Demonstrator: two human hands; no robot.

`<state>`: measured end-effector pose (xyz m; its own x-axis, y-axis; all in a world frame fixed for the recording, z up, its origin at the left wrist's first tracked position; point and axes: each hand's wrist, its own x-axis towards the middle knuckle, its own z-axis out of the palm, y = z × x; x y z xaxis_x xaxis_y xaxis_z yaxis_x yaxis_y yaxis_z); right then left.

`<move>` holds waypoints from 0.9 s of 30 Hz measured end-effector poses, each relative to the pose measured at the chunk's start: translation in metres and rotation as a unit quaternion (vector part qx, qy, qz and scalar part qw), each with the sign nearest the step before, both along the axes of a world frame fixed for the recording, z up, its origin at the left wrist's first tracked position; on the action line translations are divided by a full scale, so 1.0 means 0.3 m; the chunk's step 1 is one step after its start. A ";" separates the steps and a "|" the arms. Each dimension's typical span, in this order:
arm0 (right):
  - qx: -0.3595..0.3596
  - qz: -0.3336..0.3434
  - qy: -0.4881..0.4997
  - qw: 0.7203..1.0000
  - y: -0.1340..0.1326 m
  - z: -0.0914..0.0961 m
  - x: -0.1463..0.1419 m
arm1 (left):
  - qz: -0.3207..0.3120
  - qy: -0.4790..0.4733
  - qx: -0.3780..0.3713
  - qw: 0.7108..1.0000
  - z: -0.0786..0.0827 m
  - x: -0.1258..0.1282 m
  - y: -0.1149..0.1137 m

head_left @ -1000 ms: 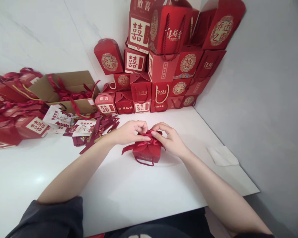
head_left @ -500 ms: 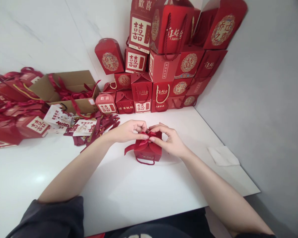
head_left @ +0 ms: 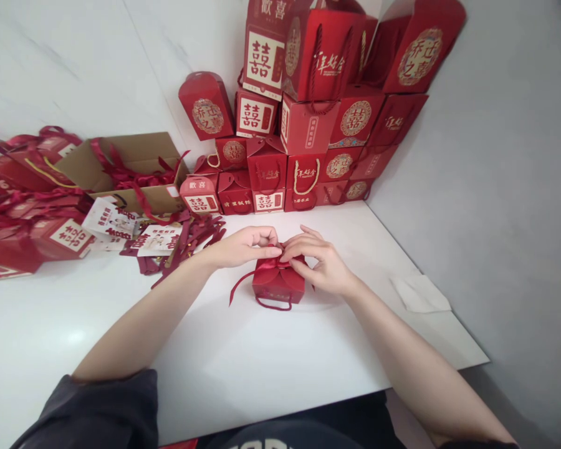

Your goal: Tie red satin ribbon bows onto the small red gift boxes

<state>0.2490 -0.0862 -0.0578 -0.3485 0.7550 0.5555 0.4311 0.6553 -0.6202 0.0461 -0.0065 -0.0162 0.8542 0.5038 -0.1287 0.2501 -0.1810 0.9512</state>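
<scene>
A small red gift box with a cord handle lies on the white table, its petal-like top flaps folded together. A red satin ribbon runs over its top, one loose tail hanging past the left side. My left hand is closed at the upper left of the box top, thumb and forefinger pinching the ribbon. From the right, my right hand pinches the ribbon near its middle, the other fingers curled above. The fingers partly cover the knot area.
Stacked red gift boxes stand against the back wall. To their left is an open cardboard box of ribbons, with printed cards and dark red strips in front. More red boxes sit far left. A white tissue lies at right.
My right hand has shifted slightly, its fingers now reaching over the ribbon's middle. The ribbon's left tail hangs lower and looks narrower. The box has stayed in place.
</scene>
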 end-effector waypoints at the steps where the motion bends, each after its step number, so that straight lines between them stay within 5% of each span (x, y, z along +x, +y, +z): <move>1: -0.006 0.005 -0.001 1.000 0.000 0.001 0.003 | 0.005 0.003 0.020 1.000 0.002 0.002 -0.004; 9: -0.048 -0.007 0.048 0.998 0.011 -0.017 -0.005 | 0.061 0.048 0.199 0.977 0.036 0.018 -0.074; 14: -0.061 -0.036 0.080 0.994 0.006 -0.030 -0.015 | 0.136 0.097 0.412 0.896 0.041 0.050 -0.150; 17: -0.058 -0.048 0.082 0.994 0.002 -0.032 -0.019 | 0.155 0.115 0.466 0.864 0.025 0.056 -0.176; 21: -0.045 -0.032 0.063 0.996 -0.003 -0.017 -0.020 | 0.120 0.118 0.490 0.855 0.012 0.045 -0.163; 27: -0.135 -0.046 0.111 0.984 0.010 -0.009 -0.007 | 0.001 0.047 0.561 0.826 0.003 0.014 -0.085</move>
<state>0.2468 -0.0832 -0.0604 -0.1645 0.9082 0.3849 0.3159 0.4181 -0.8517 0.0502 -0.0320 -0.0154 0.8664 0.3518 0.3543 0.3143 -0.9357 0.1605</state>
